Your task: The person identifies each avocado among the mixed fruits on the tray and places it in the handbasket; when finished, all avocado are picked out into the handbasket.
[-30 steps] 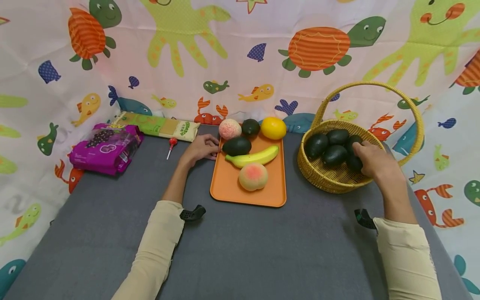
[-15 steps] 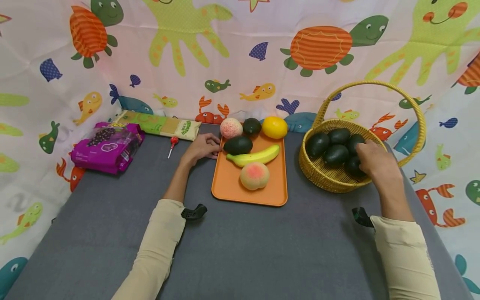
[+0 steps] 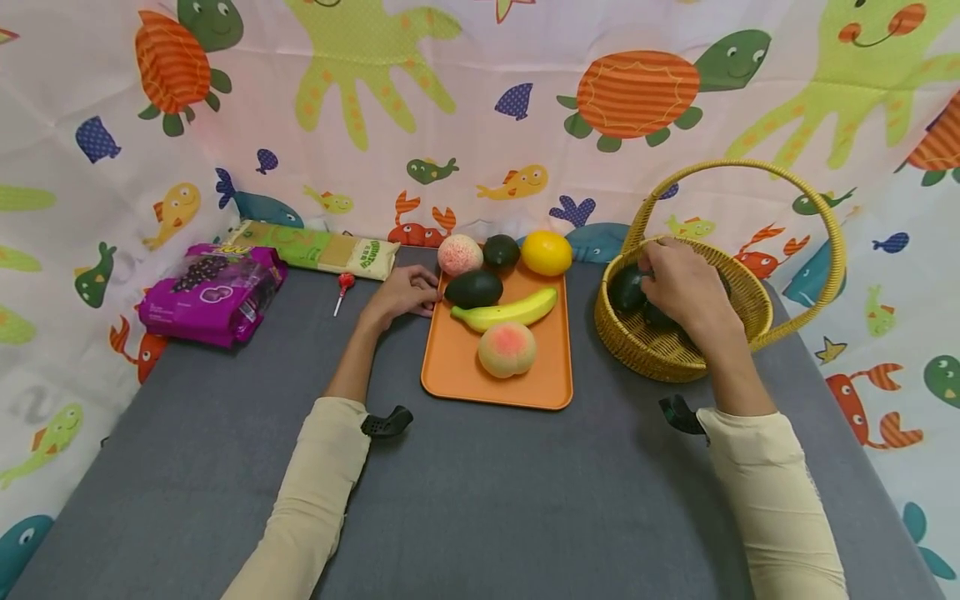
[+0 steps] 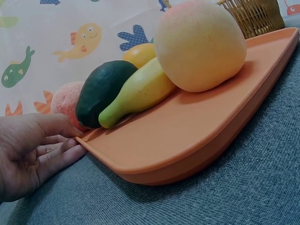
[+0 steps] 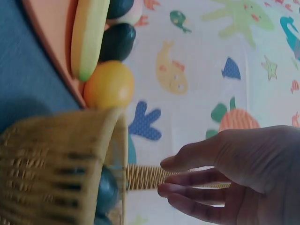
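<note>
My left hand [image 3: 405, 293] grips the left rim of the orange tray [image 3: 459, 385], its digits on both sides of the edge in the left wrist view. On the tray lie a banana [image 3: 510, 312], a peach [image 3: 507, 349], two avocados, with one avocado [image 3: 474, 289] close to my fingers, a speckled pinkish fruit [image 3: 460, 255] and a yellow fruit [image 3: 547, 253]. My right hand [image 3: 686, 279] is over the yellow wicker basket [image 3: 651, 363], fingers loosely bent and nothing seen in them. Its fingertips overlap the basket handle in the right wrist view. Dark avocados [image 3: 626, 287] sit inside, partly hidden.
At the back left lie a purple grape-print bag [image 3: 213, 296], a long green-and-beige packet [image 3: 318, 252] and a red lollipop [image 3: 346, 283]. The basket's tall handle [image 3: 836, 250] arches over its opening. A sea-animal print curtain [image 3: 480, 100] borders the grey table [image 3: 525, 508].
My right hand has left the avocados at the basket's right side and moved left and up over the others. The left hand and tray have stayed in place.
</note>
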`<action>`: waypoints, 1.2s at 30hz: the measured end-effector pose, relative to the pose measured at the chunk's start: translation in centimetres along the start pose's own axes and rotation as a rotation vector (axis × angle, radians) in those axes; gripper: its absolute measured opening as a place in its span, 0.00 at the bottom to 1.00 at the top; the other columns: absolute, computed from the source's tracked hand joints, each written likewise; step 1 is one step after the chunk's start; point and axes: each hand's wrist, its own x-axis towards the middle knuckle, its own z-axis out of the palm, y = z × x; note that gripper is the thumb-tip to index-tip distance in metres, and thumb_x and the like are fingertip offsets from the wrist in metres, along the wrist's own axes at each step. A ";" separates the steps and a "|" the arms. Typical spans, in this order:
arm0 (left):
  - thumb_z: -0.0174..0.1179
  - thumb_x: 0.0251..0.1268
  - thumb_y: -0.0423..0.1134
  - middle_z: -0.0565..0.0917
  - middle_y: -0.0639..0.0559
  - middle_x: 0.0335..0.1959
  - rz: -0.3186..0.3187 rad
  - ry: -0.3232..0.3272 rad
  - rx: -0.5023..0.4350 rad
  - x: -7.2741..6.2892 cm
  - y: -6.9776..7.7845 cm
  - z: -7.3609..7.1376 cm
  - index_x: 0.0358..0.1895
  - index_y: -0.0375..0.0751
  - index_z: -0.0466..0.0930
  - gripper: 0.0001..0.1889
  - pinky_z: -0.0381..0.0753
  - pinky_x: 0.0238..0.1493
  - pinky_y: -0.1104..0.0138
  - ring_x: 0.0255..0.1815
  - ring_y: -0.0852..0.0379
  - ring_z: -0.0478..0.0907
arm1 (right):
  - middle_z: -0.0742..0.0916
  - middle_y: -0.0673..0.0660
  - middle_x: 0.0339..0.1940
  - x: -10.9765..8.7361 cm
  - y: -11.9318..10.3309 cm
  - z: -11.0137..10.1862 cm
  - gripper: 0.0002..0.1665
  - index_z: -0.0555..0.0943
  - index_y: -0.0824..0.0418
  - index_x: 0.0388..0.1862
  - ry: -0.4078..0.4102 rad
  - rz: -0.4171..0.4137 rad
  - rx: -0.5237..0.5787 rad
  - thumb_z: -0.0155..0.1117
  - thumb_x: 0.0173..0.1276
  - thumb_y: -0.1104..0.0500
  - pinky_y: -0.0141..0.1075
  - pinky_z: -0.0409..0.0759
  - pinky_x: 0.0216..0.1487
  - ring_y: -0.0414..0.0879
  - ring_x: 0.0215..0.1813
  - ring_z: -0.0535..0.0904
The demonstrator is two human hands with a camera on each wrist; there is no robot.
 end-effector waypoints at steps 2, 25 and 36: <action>0.65 0.71 0.35 0.85 0.49 0.37 -0.004 -0.001 0.002 0.0 0.0 0.0 0.59 0.31 0.77 0.18 0.91 0.35 0.68 0.30 0.61 0.86 | 0.85 0.71 0.50 0.5 -0.7 0.1 0.12 0.82 0.70 0.50 -0.020 -0.022 0.007 0.62 0.69 0.68 0.59 0.83 0.48 0.65 0.49 0.82; 0.64 0.72 0.36 0.85 0.45 0.39 -0.015 0.001 0.022 0.1 -0.2 -0.1 0.59 0.30 0.77 0.18 0.90 0.35 0.70 0.29 0.61 0.85 | 0.83 0.66 0.57 6.3 -10.7 1.9 0.21 0.80 0.67 0.61 -0.300 -0.390 0.092 0.69 0.71 0.67 0.50 0.84 0.56 0.59 0.52 0.81; 0.65 0.72 0.36 0.85 0.47 0.38 -0.013 -0.003 0.020 0.0 -0.2 0.0 0.60 0.31 0.77 0.19 0.91 0.37 0.69 0.31 0.61 0.85 | 0.85 0.63 0.62 8.7 -14.2 4.8 0.30 0.79 0.61 0.68 -0.408 -0.443 0.021 0.73 0.67 0.67 0.48 0.82 0.69 0.58 0.62 0.80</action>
